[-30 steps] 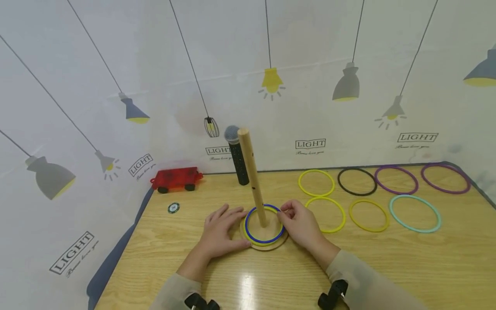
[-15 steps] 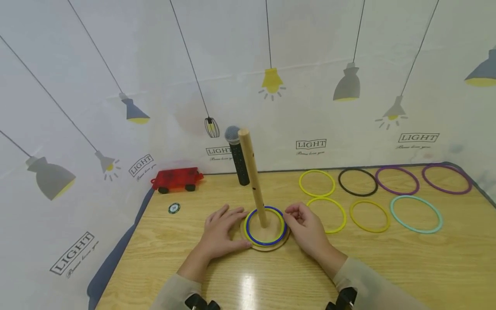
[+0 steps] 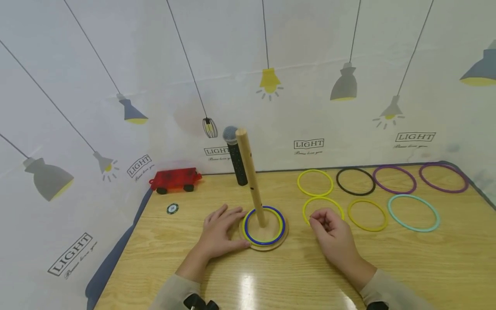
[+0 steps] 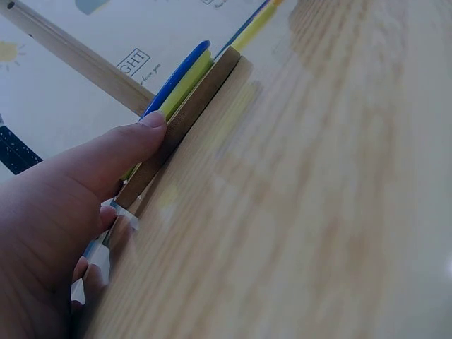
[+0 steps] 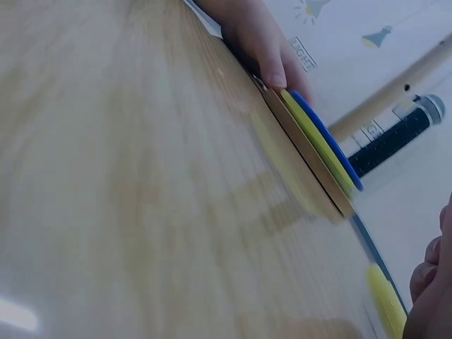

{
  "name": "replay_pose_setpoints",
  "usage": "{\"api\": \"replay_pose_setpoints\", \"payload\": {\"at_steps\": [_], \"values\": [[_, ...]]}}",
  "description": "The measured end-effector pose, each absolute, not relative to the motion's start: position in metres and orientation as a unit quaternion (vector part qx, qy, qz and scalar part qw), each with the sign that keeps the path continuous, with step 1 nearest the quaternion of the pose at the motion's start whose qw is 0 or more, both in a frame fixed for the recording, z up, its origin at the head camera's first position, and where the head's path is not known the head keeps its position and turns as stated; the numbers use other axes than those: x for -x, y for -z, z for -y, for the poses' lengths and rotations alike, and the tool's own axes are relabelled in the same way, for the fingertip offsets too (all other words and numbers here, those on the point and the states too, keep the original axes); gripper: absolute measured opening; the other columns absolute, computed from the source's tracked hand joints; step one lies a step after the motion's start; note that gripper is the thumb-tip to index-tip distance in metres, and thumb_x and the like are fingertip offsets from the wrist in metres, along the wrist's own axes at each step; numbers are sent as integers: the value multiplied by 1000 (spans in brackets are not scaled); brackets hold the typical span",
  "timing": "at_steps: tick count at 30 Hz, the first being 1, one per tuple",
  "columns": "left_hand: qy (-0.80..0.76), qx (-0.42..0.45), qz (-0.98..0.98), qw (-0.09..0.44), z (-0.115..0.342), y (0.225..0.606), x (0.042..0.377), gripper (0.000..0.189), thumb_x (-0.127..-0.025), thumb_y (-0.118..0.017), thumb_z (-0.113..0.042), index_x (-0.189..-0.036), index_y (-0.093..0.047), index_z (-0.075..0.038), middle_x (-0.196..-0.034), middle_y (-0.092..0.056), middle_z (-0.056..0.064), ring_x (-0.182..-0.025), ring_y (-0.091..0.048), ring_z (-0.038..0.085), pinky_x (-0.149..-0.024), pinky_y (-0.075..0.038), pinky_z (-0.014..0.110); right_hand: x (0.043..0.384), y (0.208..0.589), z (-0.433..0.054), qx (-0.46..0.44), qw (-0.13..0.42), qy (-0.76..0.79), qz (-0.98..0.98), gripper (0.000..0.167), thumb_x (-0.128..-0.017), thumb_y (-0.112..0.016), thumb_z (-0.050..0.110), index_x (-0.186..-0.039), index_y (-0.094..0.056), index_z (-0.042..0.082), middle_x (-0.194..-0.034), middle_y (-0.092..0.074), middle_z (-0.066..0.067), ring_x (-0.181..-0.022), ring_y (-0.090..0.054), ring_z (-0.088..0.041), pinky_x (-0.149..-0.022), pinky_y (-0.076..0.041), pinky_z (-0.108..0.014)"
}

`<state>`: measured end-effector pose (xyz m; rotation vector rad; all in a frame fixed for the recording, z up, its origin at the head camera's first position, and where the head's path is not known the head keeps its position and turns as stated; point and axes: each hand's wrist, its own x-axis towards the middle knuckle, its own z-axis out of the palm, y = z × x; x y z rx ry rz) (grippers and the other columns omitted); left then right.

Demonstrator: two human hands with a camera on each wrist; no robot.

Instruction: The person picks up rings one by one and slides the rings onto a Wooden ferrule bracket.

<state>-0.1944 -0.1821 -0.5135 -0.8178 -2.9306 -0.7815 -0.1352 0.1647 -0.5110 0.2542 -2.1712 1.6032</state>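
A wooden peg (image 3: 249, 176) stands upright on a round wooden base (image 3: 285, 236). Round the peg's foot lie a blue ring (image 3: 284, 224) and, under it, a yellow ring (image 4: 189, 83). My left hand (image 3: 221, 232) rests with spread fingers at the base's left side; in the left wrist view its thumb touches the edge of the base and rings. To the right of the base, my right hand (image 3: 335, 237) has loosely curled fingers and holds nothing visible. Its fingertips overlap the front yellow ring (image 3: 341, 207), hiding part of it; contact is unclear.
Further rings lie at the right: a rear yellow ring (image 3: 332, 183), a black ring (image 3: 374, 185), two purple rings, a darker yellow ring (image 3: 385, 219) and a turquoise ring (image 3: 438, 219). A microphone (image 3: 237, 163), a red toy car (image 3: 175, 179) and a round chip (image 3: 172, 209) stand or lie left.
My right hand has let go of the blue ring and moved right, away from the base to the front yellow ring. The left hand has stayed in place.
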Motion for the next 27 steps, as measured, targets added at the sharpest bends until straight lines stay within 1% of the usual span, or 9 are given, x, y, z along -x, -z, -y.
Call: {"api": "replay_pose_setpoints", "payload": {"at_steps": [4, 7, 10, 12, 16, 19, 25, 26, 27], "values": [[252, 261, 932, 1, 183, 514, 194, 87, -80, -85, -64, -155, -60, -26, -163, -50, -2, -159, -25, 40, -121, -15, 66, 134, 514, -187, -81, 248, -547, 795, 3, -99, -68, -5, -96, -69, -4, -79, -62, -3, -61, -49, -7, -54, -42, -18], [253, 261, 932, 3, 183, 514, 194, 87, -80, -85, -64, -154, -60, -27, -163, -50, -2, -158, -26, 40, -120, -15, 66, 135, 513, -208, -68, 272, -525, 804, 4, -98, -69, -6, -97, -71, -2, -79, -63, -2, -63, -50, -6, -55, -41, -16], [254, 262, 931, 4, 183, 514, 194, 87, -80, -84, -64, -154, -60, -27, -163, -50, -2, -158, -26, 40, -120, -15, 66, 136, 510, -231, -39, 289, -509, 810, 5, -99, -70, -3, -99, -73, 2, -78, -64, 0, -64, -51, -5, -57, -42, -15], [256, 263, 930, 4, 183, 514, 193, 86, -80, -84, -64, -154, -60, -26, -162, -51, -2, -158, -26, 41, -120, -15, 67, 135, 510, -246, -18, 295, -504, 812, 5, -101, -69, 1, -100, -73, 2, -76, -64, -1, -63, -52, -6, -58, -42, -16], [256, 263, 930, 0, 182, 513, 192, 87, -81, -84, -64, -155, -60, -26, -163, -50, -1, -158, -25, 41, -120, -15, 67, 133, 510, -275, 21, 307, -491, 815, 12, -105, -64, 9, -100, -72, 1, -74, -63, 0, -62, -51, -6, -57, -40, -16], [255, 263, 930, -2, 182, 513, 192, 87, -81, -84, -64, -155, -59, -27, -163, -50, -2, -159, -25, 41, -121, -15, 67, 132, 511, -298, 44, 323, -473, 819, 16, -106, -64, 13, -100, -73, 1, -75, -62, 5, -63, -50, -4, -60, -39, -14], [255, 261, 931, -4, 182, 514, 193, 87, -81, -84, -64, -155, -59, -27, -164, -49, -3, -159, -24, 39, -121, -14, 67, 135, 514, -352, 107, 373, -417, 822, 24, -104, -64, 19, -101, -73, -4, -76, -56, 28, -68, -50, 7, -68, -37, -9], [254, 260, 932, -4, 182, 514, 194, 87, -81, -84, -65, -155, -59, -27, -164, -49, -3, -159, -24, 39, -121, -14, 66, 135, 515, -362, 131, 370, -409, 824, 26, -104, -63, 21, -102, -73, -2, -76, -55, 30, -69, -50, 8, -68, -37, -8], [253, 260, 932, -4, 183, 515, 194, 87, -81, -84, -65, -155, -59, -27, -164, -49, -3, -159, -24, 39, -121, -14, 66, 134, 515, -372, 158, 362, -405, 825, 25, -105, -61, 24, -100, -73, 2, -76, -53, 31, -69, -49, 8, -68, -37, -9]]}}
